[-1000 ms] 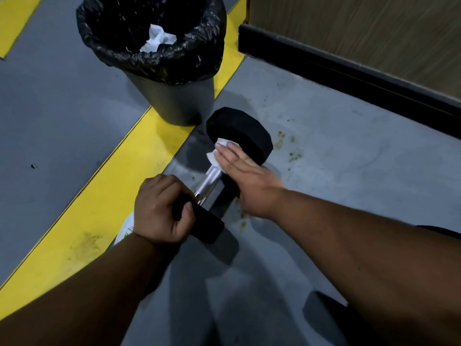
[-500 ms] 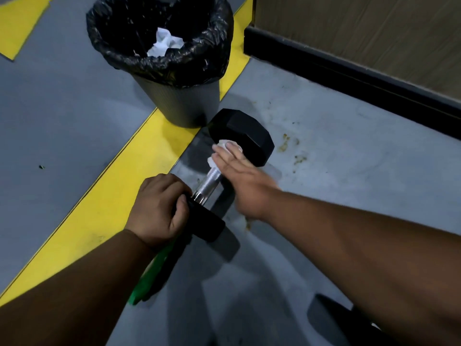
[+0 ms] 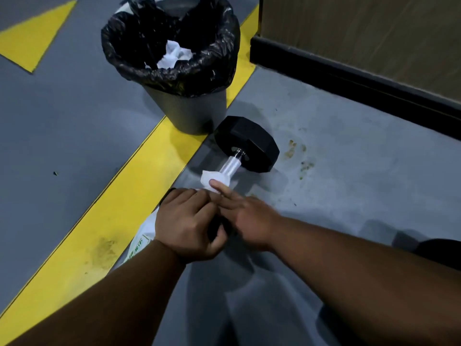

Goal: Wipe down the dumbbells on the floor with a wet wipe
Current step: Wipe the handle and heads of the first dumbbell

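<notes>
A gym: grey floor (image 3: 62,136) with yellow stripe (image 3: 139,176), hex dumbbell (image 3: 249,143), lined bin (image 3: 189,113)

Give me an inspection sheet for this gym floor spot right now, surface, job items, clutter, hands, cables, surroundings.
Surface: grey floor with a yellow stripe; brownish stains beside the dumbbell.
Job's things: dumbbell lying on the floor; white wet wipe on its metal handle.
Clutter: green-printed wipe packet partly under the left hand.
Hands: left hand grips the dumbbell's near end; right hand presses the wipe on the handle with straight fingers.
Cables: nothing seen.
Surroundings: bin with black liner holding used wipes; wooden wall with black skirting.
</notes>
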Tool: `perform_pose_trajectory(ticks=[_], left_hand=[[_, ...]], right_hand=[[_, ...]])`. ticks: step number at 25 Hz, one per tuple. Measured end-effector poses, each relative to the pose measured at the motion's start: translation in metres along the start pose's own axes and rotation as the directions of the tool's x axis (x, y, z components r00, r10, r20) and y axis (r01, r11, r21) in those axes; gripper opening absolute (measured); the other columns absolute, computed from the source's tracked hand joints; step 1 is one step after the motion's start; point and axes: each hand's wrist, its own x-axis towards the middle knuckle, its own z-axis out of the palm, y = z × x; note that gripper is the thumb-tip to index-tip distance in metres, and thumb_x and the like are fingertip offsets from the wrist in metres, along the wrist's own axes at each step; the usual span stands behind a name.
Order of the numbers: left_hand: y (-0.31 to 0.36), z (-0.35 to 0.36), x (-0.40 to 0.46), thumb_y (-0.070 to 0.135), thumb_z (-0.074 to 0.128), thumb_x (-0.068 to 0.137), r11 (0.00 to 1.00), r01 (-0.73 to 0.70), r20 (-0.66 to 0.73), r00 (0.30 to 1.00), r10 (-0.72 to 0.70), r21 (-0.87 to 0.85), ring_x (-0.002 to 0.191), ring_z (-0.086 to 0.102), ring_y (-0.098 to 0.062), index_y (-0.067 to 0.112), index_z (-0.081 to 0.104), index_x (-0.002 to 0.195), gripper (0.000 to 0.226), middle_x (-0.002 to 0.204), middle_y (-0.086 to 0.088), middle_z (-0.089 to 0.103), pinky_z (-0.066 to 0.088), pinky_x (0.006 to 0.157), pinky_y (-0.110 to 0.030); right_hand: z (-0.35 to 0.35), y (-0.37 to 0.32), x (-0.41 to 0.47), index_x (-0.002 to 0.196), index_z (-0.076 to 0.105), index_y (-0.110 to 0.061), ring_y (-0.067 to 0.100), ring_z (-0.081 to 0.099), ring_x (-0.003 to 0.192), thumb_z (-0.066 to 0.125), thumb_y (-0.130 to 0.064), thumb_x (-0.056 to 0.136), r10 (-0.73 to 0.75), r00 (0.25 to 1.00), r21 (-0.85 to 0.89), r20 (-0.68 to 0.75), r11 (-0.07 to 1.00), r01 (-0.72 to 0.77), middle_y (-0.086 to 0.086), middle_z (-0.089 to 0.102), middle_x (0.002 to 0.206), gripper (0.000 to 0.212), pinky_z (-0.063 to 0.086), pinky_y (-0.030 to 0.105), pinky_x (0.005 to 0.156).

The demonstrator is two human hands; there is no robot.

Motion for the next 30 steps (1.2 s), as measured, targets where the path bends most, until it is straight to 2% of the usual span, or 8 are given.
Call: perform_pose_trajectory(ticks=[5, 9, 12, 15, 19, 21, 25, 30], left_hand=[[-0.002, 0.001, 0.001, 0.029, 0.061, 0.072, 0.999, 0.042, 0.009, 0.999, -0.042, -0.004, 0.058, 0.047, -0.033, 0.014, 0.061, 0.067, 0.015, 0.067, -0.007, 0.052, 0.041, 0.061, -0.04], [0.0, -0.002, 0.001, 0.028, 0.063, 0.071, 0.999, 0.029, -0.001, 1.0, -0.029, -0.019, 0.058, 0.047, -0.032, 0.014, 0.062, 0.068, 0.015, 0.067, -0.006, 0.052, 0.042, 0.061, -0.038], [0.0, -0.002, 0.003, 0.029, 0.06, 0.071, 0.998, 0.053, 0.012, 0.999, -0.052, -0.016, 0.058, 0.047, -0.032, 0.015, 0.06, 0.067, 0.015, 0.067, -0.006, 0.051, 0.043, 0.061, -0.04], [0.0, -0.001, 0.002, 0.03, 0.058, 0.073, 0.998, 0.059, 0.017, 0.998, -0.059, -0.017, 0.058, 0.047, -0.033, 0.015, 0.061, 0.067, 0.016, 0.067, -0.006, 0.052, 0.043, 0.062, -0.041], [0.0, -0.002, 0.001, 0.031, 0.062, 0.074, 0.999, 0.04, 0.033, 0.999, -0.039, -0.008, 0.06, 0.051, -0.033, 0.014, 0.063, 0.069, 0.018, 0.07, -0.007, 0.056, 0.045, 0.064, -0.04], [-0.001, -0.002, 0.003, 0.03, 0.062, 0.073, 0.999, 0.051, 0.035, 0.998, -0.051, -0.005, 0.059, 0.051, -0.033, 0.014, 0.063, 0.068, 0.016, 0.069, -0.007, 0.054, 0.045, 0.063, -0.041], [-0.002, -0.003, 0.001, 0.028, 0.064, 0.07, 0.998, 0.062, 0.035, 0.997, -0.062, -0.014, 0.059, 0.051, -0.034, 0.015, 0.063, 0.068, 0.013, 0.068, -0.006, 0.053, 0.045, 0.063, -0.042], [-0.002, -0.003, 0.002, 0.029, 0.064, 0.071, 0.999, 0.047, 0.04, 0.998, -0.046, -0.026, 0.059, 0.05, -0.033, 0.014, 0.063, 0.069, 0.015, 0.07, -0.006, 0.055, 0.045, 0.064, -0.04]], right_hand=[[-0.026, 0.019, 0.003, 0.166, -0.005, -0.039, -0.005, -0.021, 0.154, 0.049, 0.01, 0.082, 0.311, 0.942, -0.041, -0.124, 0.947, -0.318, -0.032, -0.024, 0.165, 0.112, 0.043, 0.026, 0.114], [0.005, 0.005, -0.016, 0.167, 0.002, -0.037, 0.013, -0.019, 0.16, 0.054, 0.003, 0.085, 0.061, 0.997, -0.11, 0.05, 0.992, -0.055, -0.028, -0.022, 0.169, 0.105, 0.054, 0.036, 0.082], [-0.027, 0.024, -0.003, 0.164, -0.01, -0.044, 0.012, 0.007, 0.162, 0.061, 0.003, 0.084, 0.181, 0.983, -0.182, 0.039, 0.968, -0.171, -0.024, -0.026, 0.169, 0.117, 0.051, 0.037, 0.096], [-0.03, 0.018, 0.003, 0.165, -0.008, -0.04, 0.008, -0.005, 0.161, 0.057, 0.009, 0.08, 0.292, 0.953, -0.071, -0.085, 0.952, -0.298, -0.023, -0.026, 0.168, 0.118, 0.043, 0.036, 0.116], [-0.004, 0.001, -0.005, 0.166, 0.024, -0.035, 0.008, 0.014, 0.158, 0.056, 0.0, 0.092, -0.029, 0.999, -0.065, 0.031, 0.997, 0.031, -0.025, -0.017, 0.166, 0.088, 0.053, 0.043, 0.092], [-0.021, 0.019, 0.001, 0.166, 0.01, -0.041, 0.01, 0.019, 0.157, 0.058, 0.003, 0.089, 0.068, 0.998, -0.159, -0.003, 0.985, -0.067, -0.033, -0.032, 0.159, 0.101, 0.05, 0.034, 0.091], [-0.014, 0.017, 0.001, 0.166, -0.011, -0.035, 0.008, -0.028, 0.157, 0.054, 0.008, 0.081, 0.252, 0.964, -0.134, -0.086, 0.956, -0.262, -0.029, -0.036, 0.162, 0.115, 0.048, 0.035, 0.109], [0.0, 0.022, -0.004, 0.166, 0.007, -0.042, 0.007, 0.014, 0.158, 0.058, 0.002, 0.088, 0.045, 0.999, -0.141, -0.014, 0.989, -0.046, -0.025, -0.017, 0.17, 0.104, 0.051, 0.037, 0.087]])
